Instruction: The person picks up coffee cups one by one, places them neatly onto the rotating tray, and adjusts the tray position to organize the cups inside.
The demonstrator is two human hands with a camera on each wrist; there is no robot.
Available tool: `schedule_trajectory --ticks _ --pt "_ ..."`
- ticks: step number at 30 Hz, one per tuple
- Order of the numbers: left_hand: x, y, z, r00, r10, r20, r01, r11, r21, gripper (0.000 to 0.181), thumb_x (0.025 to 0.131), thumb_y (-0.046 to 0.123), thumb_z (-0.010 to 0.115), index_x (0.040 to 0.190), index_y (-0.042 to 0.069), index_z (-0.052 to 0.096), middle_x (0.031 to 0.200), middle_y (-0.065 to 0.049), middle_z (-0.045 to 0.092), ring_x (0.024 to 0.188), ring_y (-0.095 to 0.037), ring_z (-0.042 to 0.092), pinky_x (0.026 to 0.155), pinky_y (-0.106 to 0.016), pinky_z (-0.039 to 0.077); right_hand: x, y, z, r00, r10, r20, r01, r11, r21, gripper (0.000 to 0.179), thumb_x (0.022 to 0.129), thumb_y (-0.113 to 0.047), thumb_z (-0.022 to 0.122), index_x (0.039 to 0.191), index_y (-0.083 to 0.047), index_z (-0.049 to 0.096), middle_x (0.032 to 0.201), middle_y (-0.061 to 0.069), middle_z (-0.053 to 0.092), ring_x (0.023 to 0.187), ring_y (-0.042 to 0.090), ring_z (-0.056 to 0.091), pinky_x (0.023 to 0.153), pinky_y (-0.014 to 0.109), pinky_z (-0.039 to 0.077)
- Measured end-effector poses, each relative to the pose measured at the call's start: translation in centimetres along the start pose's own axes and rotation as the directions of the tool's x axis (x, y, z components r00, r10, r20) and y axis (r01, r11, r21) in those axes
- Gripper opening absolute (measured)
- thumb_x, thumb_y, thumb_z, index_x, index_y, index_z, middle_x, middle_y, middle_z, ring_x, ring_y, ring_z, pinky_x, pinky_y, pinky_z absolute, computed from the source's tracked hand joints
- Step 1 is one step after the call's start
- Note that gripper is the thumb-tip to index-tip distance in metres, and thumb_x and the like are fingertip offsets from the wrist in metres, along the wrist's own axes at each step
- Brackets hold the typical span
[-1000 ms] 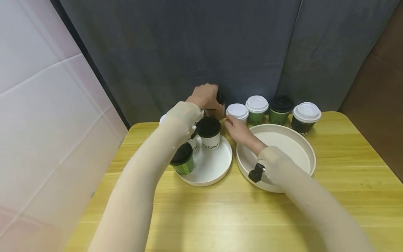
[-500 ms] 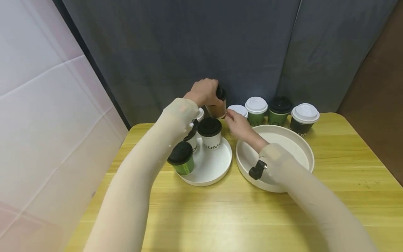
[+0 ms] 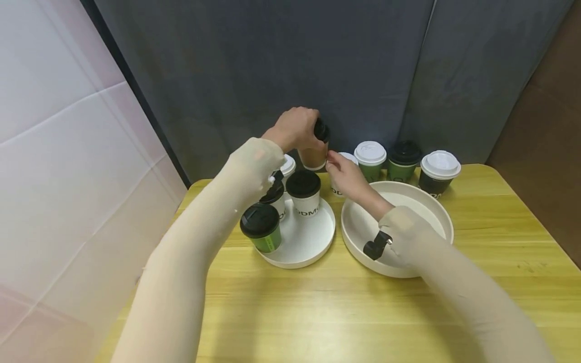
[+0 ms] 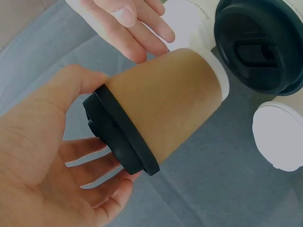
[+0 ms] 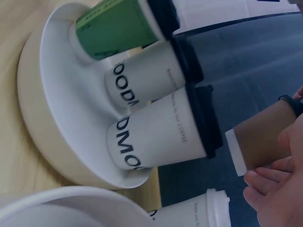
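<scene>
My left hand grips a brown paper coffee cup by its black lid end, thumb on one side and fingers on the other. The cup is raised and tilted at the table's back edge. Beside its lower part is my right hand, fingers loosely bent; in the right wrist view its fingertips lie close to the white base, and contact is unclear. Left of centre, a white round tray carries a green cup and two white cups with black lids, one being the front white cup.
A second round tray stands under my right forearm. Behind it are a white-lidded green cup, a black-lidded green cup and a white-lidded black cup. A white-lidded cup stands near my right hand. Dark fabric hangs behind.
My left hand has lifted the brown cup upward and slightly right, showing more of it. My right hand has stayed close to it with little movement.
</scene>
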State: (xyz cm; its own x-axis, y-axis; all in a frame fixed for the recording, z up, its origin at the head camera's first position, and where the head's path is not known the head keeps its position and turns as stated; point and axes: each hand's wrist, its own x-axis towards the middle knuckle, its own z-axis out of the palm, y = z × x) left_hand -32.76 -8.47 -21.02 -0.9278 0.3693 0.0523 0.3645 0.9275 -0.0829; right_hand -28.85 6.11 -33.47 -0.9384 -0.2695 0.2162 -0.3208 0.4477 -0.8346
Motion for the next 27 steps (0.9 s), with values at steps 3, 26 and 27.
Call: schedule_trajectory --ticks 3,26,27 --pt "-0.3 0.0 -0.6 1.0 -0.005 -0.008 0.005 1.0 0.01 0.059 0.08 0.049 0.072 0.122 0.009 0.061 0.116 -0.008 0.068 0.101 -0.023 0.061 0.092 -0.04 0.055 -0.1 -0.4 -0.3 1.0 -0.007 -0.012 0.008 1.0 0.027 0.05 0.103 -0.018 0.041 0.151 -0.002 0.037 0.153 0.016 0.046 0.137 0.031 0.05 0.117 0.042 0.039" --pt "-5.0 -0.6 -2.2 0.996 0.015 -0.091 -0.021 0.997 -0.069 0.068 0.075 0.055 0.07 0.129 0.013 0.064 0.118 -0.005 0.07 0.097 -0.021 0.061 0.085 -0.037 0.056 -3.0 -2.4 0.2 1.0 -0.026 -0.005 0.027 0.976 0.216 0.046 0.104 -0.015 0.045 0.149 -0.004 0.042 0.151 0.012 0.049 0.138 0.026 0.05 0.115 0.04 0.042" --pt "-5.3 -0.6 -2.1 0.995 0.016 -0.095 -0.023 0.997 -0.071 0.068 0.075 0.055 0.07 0.128 0.013 0.064 0.118 -0.005 0.07 0.097 -0.021 0.061 0.085 -0.036 0.056 -3.1 -2.4 0.3 0.999 -0.032 -0.002 0.032 0.976 0.218 0.046 0.104 -0.014 0.045 0.148 -0.004 0.042 0.151 0.013 0.049 0.138 0.026 0.05 0.115 0.04 0.042"
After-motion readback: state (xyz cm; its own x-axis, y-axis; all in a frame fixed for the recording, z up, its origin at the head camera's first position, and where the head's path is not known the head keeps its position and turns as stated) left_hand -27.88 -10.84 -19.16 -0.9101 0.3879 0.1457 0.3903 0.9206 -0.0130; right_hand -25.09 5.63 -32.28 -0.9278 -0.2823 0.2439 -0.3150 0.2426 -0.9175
